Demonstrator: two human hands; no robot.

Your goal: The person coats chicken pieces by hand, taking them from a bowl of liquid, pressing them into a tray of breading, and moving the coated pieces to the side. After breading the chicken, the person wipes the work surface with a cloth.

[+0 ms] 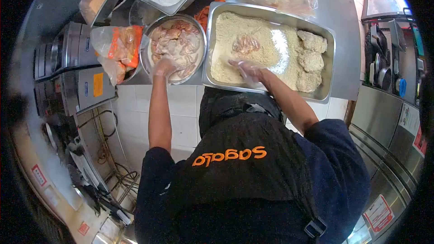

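On the steel counter (343,22), a wet piece is gripped in the bowl (151,58) by the left hand (163,68); the right hand (247,70) lies spread over the crumb tray (327,91). Batter could be dripped between them.

Single head-worn camera, fisheye, dark vignette at the corners. It looks steeply down over the person's chest and apron onto the tabletop (343,22), close in. Floor and lower cabinets fill the frame edges.
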